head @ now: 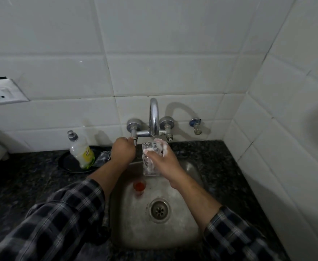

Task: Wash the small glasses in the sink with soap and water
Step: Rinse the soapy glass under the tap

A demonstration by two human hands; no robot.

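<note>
My right hand [163,161], foamy at the fingertips, grips a clear soapy glass [149,159] upright under the curved tap spout [154,117], above the back of the steel sink [188,228]. My left hand [122,151] is closed around the left tap handle [134,141]. A second small glass with red liquid in it [139,187] stands on the sink floor, below the held glass and up-left of the drain [159,210]. I cannot tell whether water is running.
A dish soap bottle [81,149] leans on a dark round plate [68,162] on the black granite counter, left of the sink, with a scrubber [102,157] beside it. White tiled walls close in behind and on the right. A wall socket [2,92] sits far left.
</note>
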